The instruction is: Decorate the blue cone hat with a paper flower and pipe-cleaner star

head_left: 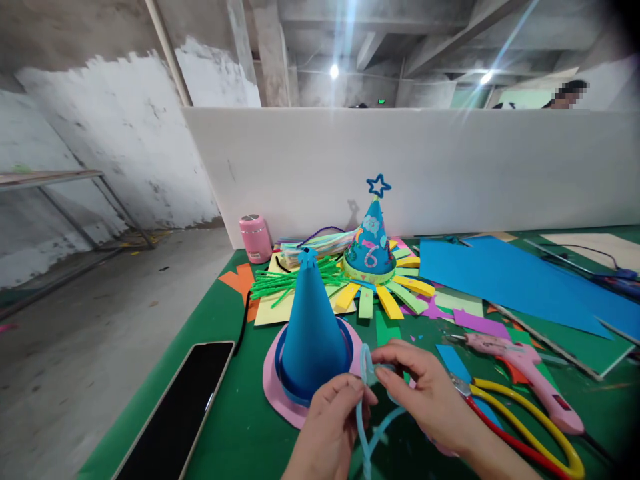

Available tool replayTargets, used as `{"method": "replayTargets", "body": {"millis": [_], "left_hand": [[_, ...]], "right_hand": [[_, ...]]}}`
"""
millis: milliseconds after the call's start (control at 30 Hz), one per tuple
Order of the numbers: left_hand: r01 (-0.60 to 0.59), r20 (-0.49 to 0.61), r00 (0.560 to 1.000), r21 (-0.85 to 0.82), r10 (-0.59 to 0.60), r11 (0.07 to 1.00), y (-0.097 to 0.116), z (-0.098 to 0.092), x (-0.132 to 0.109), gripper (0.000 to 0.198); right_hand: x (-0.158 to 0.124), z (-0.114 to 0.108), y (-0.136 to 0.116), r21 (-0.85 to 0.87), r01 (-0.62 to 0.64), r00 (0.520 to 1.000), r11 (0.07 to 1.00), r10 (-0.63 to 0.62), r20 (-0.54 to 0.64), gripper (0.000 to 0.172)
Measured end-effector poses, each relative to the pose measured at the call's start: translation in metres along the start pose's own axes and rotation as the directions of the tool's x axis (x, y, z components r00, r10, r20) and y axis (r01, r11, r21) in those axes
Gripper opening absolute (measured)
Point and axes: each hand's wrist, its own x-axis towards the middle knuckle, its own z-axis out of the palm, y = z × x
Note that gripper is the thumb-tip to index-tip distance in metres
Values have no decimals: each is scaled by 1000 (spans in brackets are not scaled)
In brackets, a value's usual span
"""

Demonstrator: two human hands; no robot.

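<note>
A light blue pipe cleaner (365,427) is bent into loops between my two hands, low in the middle of the view. My left hand (336,417) pinches one side of it with thumb and fingertips. From the right, my right hand (417,383) grips another bend of the same pipe cleaner. Just behind my left hand stands a plain blue paper cone hat (314,333) with a cut, folded tip, on a pink round base (273,383). Farther back is a decorated blue party hat (371,240) bearing a "6", a dark blue star on top and a yellow-green strip fringe.
A phone (175,413) lies at the left edge of the green table. Green pipe cleaners (280,281) and a pink canister (255,239) are behind the cone. To the right are a pink glue gun (525,367), red-and-yellow-handled pliers (520,417) and blue sheets (500,273). A white partition (400,160) stands behind.
</note>
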Motion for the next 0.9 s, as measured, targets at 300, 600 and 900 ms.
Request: {"method": "replayTargets", "body": {"millis": [300, 600, 900], "left_hand": [[70, 12, 997, -31, -70, 997, 8, 8, -8, 18], [102, 44, 994, -4, -102, 995, 1, 4, -3, 19], [91, 148, 985, -42, -84, 995, 6, 5, -6, 22]], "right_hand": [[-2, -1, -2, 23, 3, 999, 1000, -4, 44, 15], [-2, 13, -2, 223, -66, 997, 973, 55, 56, 11], [-1, 10, -1, 393, -126, 987, 911, 76, 141, 20]]}}
